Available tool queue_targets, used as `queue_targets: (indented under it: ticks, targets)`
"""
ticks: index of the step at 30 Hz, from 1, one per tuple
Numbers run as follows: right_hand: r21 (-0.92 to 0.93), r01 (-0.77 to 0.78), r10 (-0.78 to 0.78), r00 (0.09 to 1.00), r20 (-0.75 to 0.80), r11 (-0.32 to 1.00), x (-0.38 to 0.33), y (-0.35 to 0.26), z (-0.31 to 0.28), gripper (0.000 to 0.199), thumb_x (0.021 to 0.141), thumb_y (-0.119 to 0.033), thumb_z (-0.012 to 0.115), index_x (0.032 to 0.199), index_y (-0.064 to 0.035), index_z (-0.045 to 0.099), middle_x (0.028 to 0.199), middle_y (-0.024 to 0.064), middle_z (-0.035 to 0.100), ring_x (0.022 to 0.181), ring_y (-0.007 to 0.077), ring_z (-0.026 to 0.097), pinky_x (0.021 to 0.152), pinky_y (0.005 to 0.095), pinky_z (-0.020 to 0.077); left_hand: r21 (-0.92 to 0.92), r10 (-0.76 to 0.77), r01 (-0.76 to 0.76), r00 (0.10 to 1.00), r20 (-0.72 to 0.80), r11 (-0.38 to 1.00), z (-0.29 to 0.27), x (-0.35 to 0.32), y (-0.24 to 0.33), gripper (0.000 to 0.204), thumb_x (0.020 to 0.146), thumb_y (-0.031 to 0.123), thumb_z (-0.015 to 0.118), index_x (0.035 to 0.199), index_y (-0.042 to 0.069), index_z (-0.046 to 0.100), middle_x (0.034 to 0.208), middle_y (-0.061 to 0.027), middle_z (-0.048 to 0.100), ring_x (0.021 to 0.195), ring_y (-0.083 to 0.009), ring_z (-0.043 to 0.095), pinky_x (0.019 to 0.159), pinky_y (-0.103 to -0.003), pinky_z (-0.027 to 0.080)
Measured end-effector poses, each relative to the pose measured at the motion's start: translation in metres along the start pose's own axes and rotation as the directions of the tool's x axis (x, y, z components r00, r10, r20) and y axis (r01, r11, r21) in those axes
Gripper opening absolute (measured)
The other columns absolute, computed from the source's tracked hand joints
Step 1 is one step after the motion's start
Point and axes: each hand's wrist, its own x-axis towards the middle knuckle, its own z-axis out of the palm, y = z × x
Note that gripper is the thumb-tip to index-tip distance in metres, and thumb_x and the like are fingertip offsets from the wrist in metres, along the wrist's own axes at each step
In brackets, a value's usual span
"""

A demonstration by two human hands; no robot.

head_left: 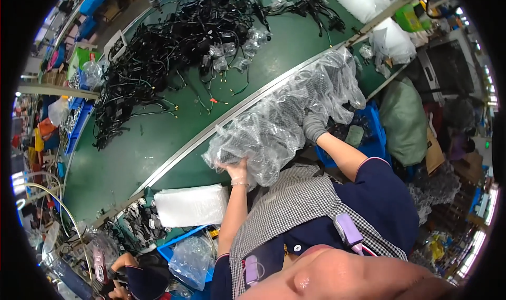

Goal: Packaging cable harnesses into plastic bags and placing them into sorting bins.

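A long, crumpled bundle of clear bubble wrap (274, 123) lies slantwise along the near edge of the green table, close to my body. At its lower left end, my left hand (237, 171) grips the plastic; a thin band circles the wrist and some fingertips are hidden by the film. My right hand (314, 127), in a grey knit glove, holds the near side of the bundle further right, its fingers partly tucked into the folds. Whether anything is inside the wrap cannot be made out.
Beyond a metal rail, a tangled heap of black cables (179, 41) covers the green table (132, 163). A stack of white sheets (191, 205) lies left of me. Blue crates (375, 134) stand at both sides, a green sack (403, 123) at right. Another person (145, 276) works at lower left.
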Motion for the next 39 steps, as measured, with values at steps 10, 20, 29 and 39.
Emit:
queue_targets:
  ticks: [10,20,29,39]
  targets:
    - [-0.21,0.182,-0.125,0.958,0.258,0.961,0.034,0.017,-0.06,0.042,0.085,-0.027,0.04,0.124,-0.0091,0.046,0.126,0.0167,0.045,0.117,0.0304,0.043,0.097,0.0348,0.0355,0.228,0.083,-0.078,0.996,-0.013,0.971,0.065,-0.003,0.003,0.12,0.055,0.015,0.079,0.129,-0.001,-0.014,0.132,-0.0209,0.026,0.122,-0.0307,0.027,0.107,-0.041,0.009]
    - [-0.232,0.658,-0.695,0.701,-0.159,0.716,0.169,-0.165,-0.2,0.021,0.072,-0.019,0.058,0.089,-0.0072,0.062,0.089,0.0165,0.063,0.082,0.0286,0.061,0.068,0.0408,0.0477,-0.129,-0.047,0.089,0.954,0.297,0.988,0.041,-0.007,0.033,0.118,0.065,0.022,0.075,0.135,0.008,-0.019,0.135,-0.0247,0.023,0.122,-0.0332,0.032,0.101,-0.037,0.027]
    - [-0.134,0.89,-0.835,0.455,0.309,0.435,0.157,-0.347,-0.158,0.039,0.069,-0.043,0.064,0.087,-0.0082,0.064,0.089,0.0174,0.062,0.081,0.0319,0.06,0.071,0.0405,0.0487,0.054,-0.068,0.082,0.972,-0.223,0.995,-0.123,-0.041,0.057,0.025,0.079,0.005,0.057,0.103,-0.001,0.054,0.098,-0.0146,0.06,0.088,-0.0232,0.059,0.079,-0.031,0.047]
    - [-0.08,0.789,-0.791,0.611,0.0,0.609,0.138,-0.583,-0.103,0.034,0.077,-0.035,0.054,0.102,-0.0124,0.06,0.105,0.0174,0.058,0.091,0.0368,0.058,0.076,0.0435,0.0487,0.437,0.075,0.223,0.82,-0.568,0.872,-0.177,-0.07,0.044,0.009,0.077,0.005,0.054,0.084,0.003,0.059,0.082,-0.0154,0.06,0.077,-0.0311,0.059,0.07,-0.037,0.047]
